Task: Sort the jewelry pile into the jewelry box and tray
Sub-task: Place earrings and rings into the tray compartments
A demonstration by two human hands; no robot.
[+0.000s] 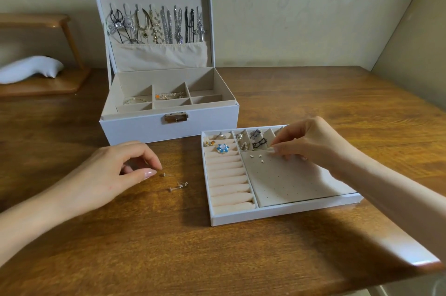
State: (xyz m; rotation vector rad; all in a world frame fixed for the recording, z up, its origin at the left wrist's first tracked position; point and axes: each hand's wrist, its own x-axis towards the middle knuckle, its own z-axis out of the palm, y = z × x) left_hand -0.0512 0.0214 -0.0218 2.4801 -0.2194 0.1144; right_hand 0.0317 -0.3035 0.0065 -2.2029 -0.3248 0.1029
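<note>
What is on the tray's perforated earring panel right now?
Three small studs sit near the top-left corner of the earring panel; its lower holes are bare. The right hand covers the upper right part, so anything pinned there is hidden.

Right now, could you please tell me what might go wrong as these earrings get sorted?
The loose studs lie on the table beside the left hand; a brush could flick them away.
The right hand pinches at the earring pad; anything tiny it holds could slip into a neighbouring compartment.
That forearm crosses the rim of the tray and might nudge it.
</note>
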